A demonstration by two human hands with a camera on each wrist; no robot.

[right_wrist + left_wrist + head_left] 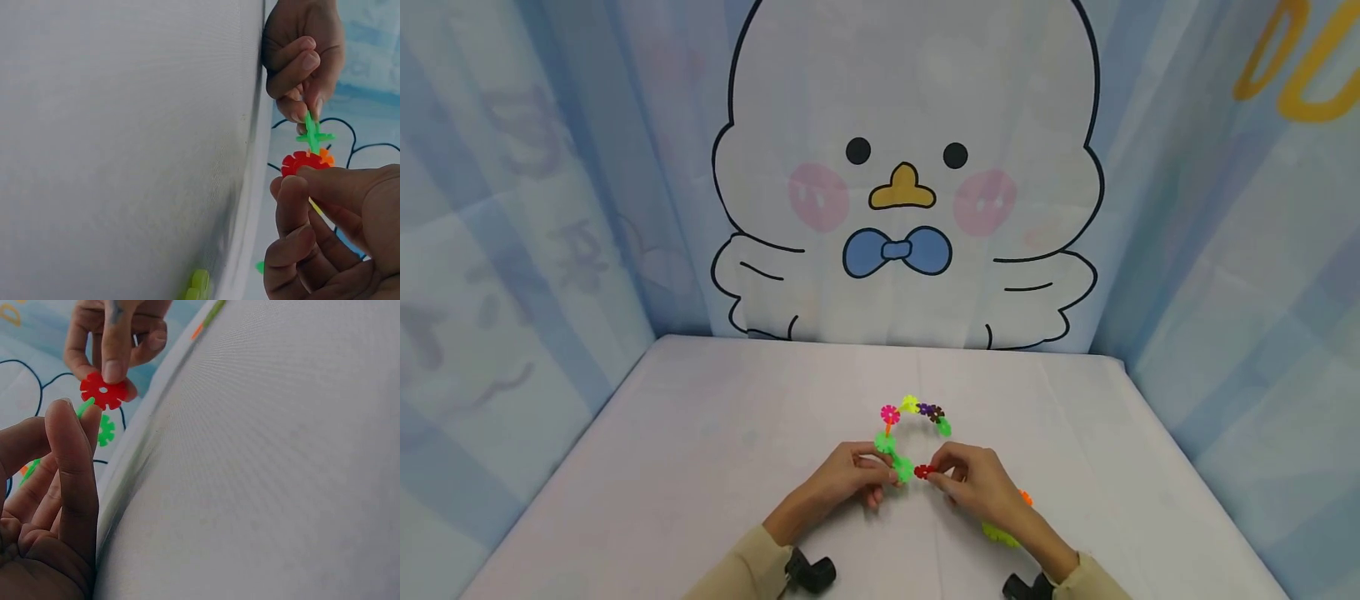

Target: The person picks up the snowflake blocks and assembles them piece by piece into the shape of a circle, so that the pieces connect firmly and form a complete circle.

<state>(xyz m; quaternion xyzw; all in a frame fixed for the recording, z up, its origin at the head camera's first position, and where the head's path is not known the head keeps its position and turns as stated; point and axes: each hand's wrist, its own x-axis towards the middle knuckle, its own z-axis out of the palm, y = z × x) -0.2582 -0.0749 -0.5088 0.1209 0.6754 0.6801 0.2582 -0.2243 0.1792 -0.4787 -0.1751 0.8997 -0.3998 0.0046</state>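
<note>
A curved chain of notched plastic snowflake discs arcs over the table, with a pink disc point(890, 414), a yellow disc point(910, 404), dark discs and green ones along it. My left hand point(857, 475) pinches a green disc point(903, 469) at the chain's near end between thumb and fingertip. Facing it, my right hand point(973, 479) pinches a red disc point(103, 390) by its edge. The red disc's rim meets or nearly meets the green disc; whether their notches are joined I cannot tell. At the chain's other end is another green disc point(944, 427).
Yellow-green pieces point(1002, 535) and an orange piece point(1026, 497) lie on the white table point(737, 417), partly behind my right forearm. Black wrist devices point(811, 572) sit by both sleeves. A printed curtain point(902, 300) stands behind the table's far edge.
</note>
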